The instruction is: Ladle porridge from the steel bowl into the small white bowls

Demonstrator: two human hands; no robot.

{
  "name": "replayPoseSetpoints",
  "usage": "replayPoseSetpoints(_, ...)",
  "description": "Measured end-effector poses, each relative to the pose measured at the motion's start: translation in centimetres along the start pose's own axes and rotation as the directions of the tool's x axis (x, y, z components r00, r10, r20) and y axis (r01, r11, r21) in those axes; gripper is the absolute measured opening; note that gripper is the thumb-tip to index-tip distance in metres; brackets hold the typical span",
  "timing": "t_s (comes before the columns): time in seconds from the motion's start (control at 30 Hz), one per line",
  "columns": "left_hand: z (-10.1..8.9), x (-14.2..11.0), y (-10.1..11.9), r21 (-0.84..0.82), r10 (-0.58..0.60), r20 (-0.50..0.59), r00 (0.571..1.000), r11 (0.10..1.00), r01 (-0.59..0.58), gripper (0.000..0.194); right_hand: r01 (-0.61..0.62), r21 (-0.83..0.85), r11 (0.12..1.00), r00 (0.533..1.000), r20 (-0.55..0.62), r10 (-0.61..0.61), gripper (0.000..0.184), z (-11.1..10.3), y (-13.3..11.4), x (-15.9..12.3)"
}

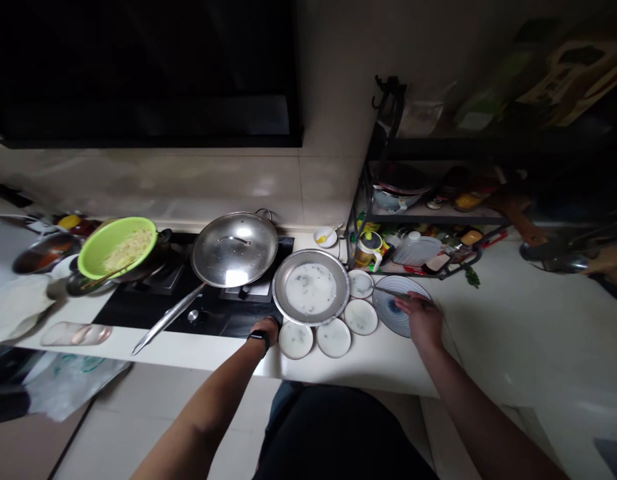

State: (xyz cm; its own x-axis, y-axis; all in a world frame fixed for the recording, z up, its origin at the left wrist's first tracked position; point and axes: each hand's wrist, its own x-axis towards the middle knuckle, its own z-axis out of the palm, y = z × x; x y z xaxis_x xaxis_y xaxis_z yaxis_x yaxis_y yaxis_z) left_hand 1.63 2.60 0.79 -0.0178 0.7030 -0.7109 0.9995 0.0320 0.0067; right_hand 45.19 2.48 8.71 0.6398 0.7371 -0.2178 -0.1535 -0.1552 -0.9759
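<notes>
Steel dish (311, 288): shallow, rimmed, holding thin milky liquid; sits at center of frame on the counter (368, 377), beside the stove. Probably light but slippery, liquid would slosh; best taken by the rim, kept level.
Left hand (264, 330): at dish's lower left rim, fingers curled; cannot tell if gripping. Black watch (259, 340) on wrist.
Right hand (419, 319): fingers closed on thin metal utensil (398, 292), over blue-ringed plate (394, 308), right of dish.
Nearby: small white saucers (333, 338) along dish's lower edge; lidded steel pan (234, 250) on black hob (158, 310); green bowl (115, 247) at left.
</notes>
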Motion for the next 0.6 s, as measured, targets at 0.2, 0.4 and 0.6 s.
replayPoseSetpoints(0.2,-0.4,-0.4,0.2,0.036,-0.002,0.004,1.000,0.999,0.002,0.040,-0.044,0.105,0.993,0.998,-0.029,0.047,0.042,-0.4,-0.6,-0.1)
replayPoseSetpoints(0.4,-0.5,-0.5,0.2,0.011,-0.010,0.013,1.000,1.000,0.010,0.038,-0.019,0.107,0.994,1.000,-0.017,0.021,0.046,-0.5,-2.1,-0.7)
replayPoseSetpoints(0.6,-0.4,-0.4,0.2,-0.006,-0.010,0.009,1.000,1.000,0.010,0.038,0.041,0.095,0.995,0.999,0.021,-0.043,0.048,0.0,-3.9,-1.6)
